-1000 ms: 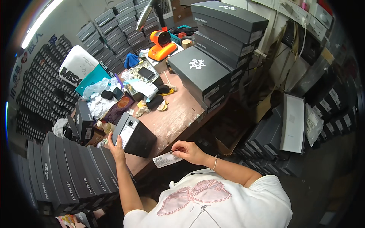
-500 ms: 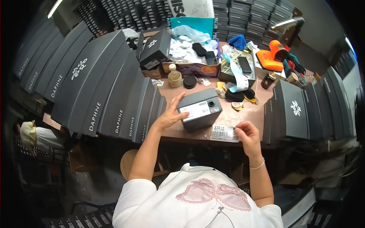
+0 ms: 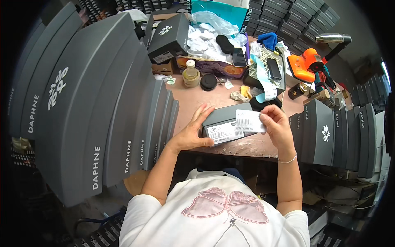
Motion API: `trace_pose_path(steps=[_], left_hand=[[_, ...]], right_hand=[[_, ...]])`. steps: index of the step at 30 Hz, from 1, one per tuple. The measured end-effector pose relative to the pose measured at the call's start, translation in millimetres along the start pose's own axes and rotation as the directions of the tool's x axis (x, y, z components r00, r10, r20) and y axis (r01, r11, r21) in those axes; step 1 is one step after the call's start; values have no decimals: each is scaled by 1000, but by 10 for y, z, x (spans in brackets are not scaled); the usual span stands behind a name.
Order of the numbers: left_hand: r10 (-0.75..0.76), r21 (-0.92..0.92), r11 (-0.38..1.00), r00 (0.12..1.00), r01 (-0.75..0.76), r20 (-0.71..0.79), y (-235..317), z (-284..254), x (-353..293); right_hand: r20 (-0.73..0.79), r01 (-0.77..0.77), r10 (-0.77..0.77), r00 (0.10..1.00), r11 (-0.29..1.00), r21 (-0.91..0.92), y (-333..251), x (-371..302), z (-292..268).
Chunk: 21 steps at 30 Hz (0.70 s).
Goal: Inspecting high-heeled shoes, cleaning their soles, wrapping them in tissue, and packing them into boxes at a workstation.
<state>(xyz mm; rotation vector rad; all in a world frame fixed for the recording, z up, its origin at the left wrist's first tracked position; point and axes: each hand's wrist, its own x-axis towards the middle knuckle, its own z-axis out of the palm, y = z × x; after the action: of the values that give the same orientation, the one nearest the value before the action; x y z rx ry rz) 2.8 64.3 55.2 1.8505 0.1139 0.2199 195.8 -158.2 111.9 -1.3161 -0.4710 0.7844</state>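
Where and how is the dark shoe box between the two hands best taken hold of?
Probably by the left end of the shoe box, coming from the left. That end fits between the thumb and fingers of the left hand, while the loose white label in the right hand hides part of the right side.

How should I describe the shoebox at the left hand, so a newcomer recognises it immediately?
Find the pinkish-brown table between the two rows of dark grey shoeboxes. Near its front edge, the left hand touches a single shoebox. Unlike the row boxes, it stands alone, its white barcode label facing the person, partly hidden by the card in the right hand.
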Motion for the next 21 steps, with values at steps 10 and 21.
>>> trace_pose_path(steps=[10, 21], left_hand=[[46, -2, 999, 975, -48, -216, 431, 107, 214], [123, -4, 990, 860, -143, -495, 250, 39, -101]], right_hand=[[67, 237, -227, 972, 926, -293, -110, 189, 438], [17, 34, -31, 999, 986, -164, -90, 182, 300]])
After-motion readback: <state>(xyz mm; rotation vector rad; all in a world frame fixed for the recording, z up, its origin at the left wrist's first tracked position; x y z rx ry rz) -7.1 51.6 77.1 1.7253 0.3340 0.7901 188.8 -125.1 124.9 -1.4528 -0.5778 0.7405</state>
